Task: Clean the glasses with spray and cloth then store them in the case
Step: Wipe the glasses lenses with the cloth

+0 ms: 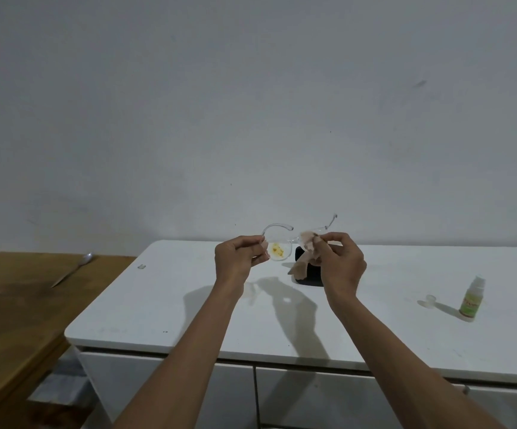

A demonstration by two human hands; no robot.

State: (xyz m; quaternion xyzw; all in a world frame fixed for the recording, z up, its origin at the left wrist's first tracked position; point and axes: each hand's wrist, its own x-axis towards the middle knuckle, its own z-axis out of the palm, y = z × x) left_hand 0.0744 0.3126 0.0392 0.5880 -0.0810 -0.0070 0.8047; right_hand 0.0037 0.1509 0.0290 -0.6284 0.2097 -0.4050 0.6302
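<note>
Clear-framed glasses (279, 243) are held up above the white counter (282, 320). Their left lens carries a yellow-orange smear. My left hand (240, 258) pinches the frame at its left side. My right hand (341, 261) presses a beige cloth (306, 252) against the right lens, with the cloth's tail hanging down. Behind the cloth and my right hand lies a black case (308, 275), mostly hidden. The small spray bottle (471, 300) with a green label stands at the counter's right, its clear cap (430, 300) off beside it.
A wooden table (12, 311) adjoins the counter on the left, with a knife (71, 269) lying on it. A bare white wall rises behind. Cabinet doors sit below the counter's front edge.
</note>
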